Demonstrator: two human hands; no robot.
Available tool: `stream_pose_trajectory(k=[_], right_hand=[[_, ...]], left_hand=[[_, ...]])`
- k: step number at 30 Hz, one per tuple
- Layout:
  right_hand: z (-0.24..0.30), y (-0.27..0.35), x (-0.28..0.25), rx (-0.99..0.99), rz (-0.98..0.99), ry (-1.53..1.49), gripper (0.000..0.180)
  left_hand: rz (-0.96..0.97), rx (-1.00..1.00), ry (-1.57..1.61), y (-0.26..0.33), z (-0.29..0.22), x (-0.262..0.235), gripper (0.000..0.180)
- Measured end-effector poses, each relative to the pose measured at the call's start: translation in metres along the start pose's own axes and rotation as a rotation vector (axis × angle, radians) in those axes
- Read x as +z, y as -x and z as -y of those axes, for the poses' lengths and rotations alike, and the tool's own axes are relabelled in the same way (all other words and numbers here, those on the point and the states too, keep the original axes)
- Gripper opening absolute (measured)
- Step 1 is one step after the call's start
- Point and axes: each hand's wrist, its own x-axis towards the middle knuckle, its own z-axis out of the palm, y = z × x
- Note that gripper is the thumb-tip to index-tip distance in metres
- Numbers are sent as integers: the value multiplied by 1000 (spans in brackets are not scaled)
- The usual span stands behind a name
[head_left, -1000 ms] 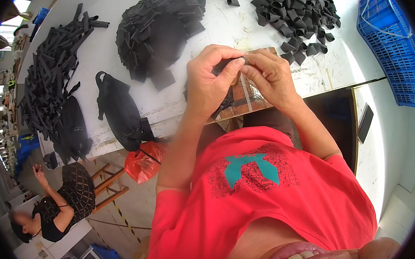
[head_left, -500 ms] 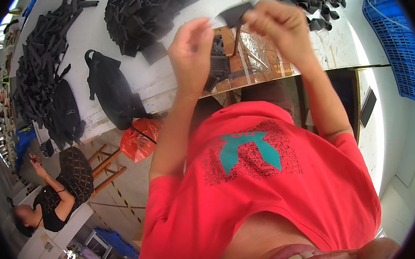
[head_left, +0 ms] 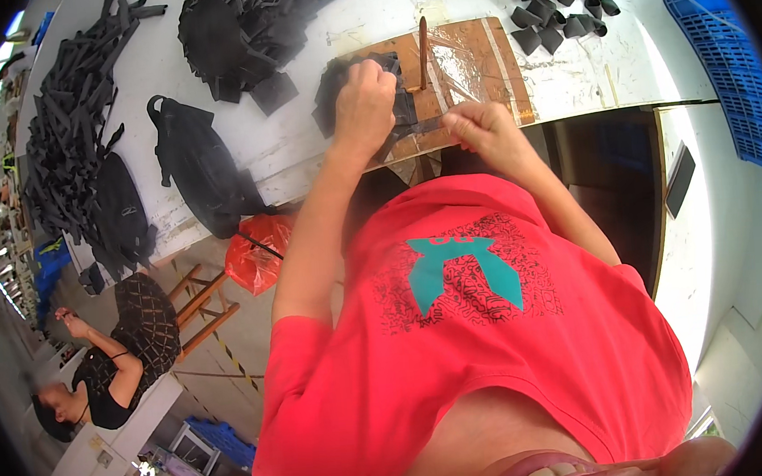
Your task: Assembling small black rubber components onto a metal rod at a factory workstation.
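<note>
- Currently, the left hand (head_left: 365, 109) is resting over a black pile (head_left: 328, 93) at the left end of the wooden board (head_left: 497, 68), its fingers curling downward, grasp hidden.
- Near the front edge, the right hand (head_left: 493, 136) is hovering, fingers pressing together, their grasp unclear.

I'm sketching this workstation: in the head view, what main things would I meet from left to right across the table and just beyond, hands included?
Tangled pile of thin black strips → elongated black pouch → bare left hand → slim upright brown rod → bare right hand → blue plastic lattice basket.
</note>
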Motion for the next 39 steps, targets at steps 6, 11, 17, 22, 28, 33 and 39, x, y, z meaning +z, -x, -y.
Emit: stream_pose_trajectory(k=[6, 11, 17, 22, 28, 33, 39], right_hand=[[7, -10, 47, -361, 203, 265, 20], [-7, -31, 76, -426, 162, 562, 27], [-4, -53, 69, -499, 54, 674, 24], [42, -37, 47, -249, 14, 131, 27], [50, -16, 38, -159, 93, -605, 36], [62, -7, 25, 8, 42, -741, 24], [61, -5, 8, -22, 200, -674, 35]], left_hand=[[-212, -99, 170, -5, 7, -16, 11], [-504, -362, 485, 4, 3, -42, 6], [-614, -760, 953, 40, -8, -63, 7], [-580, -780, 1104, 54, -39, -56, 8], [-507, -747, 1247, 45, -75, -51, 8], [-293, -773, 1891, 36, -79, -66, 8], [-114, -715, 1845, 34, -73, -70, 10]])
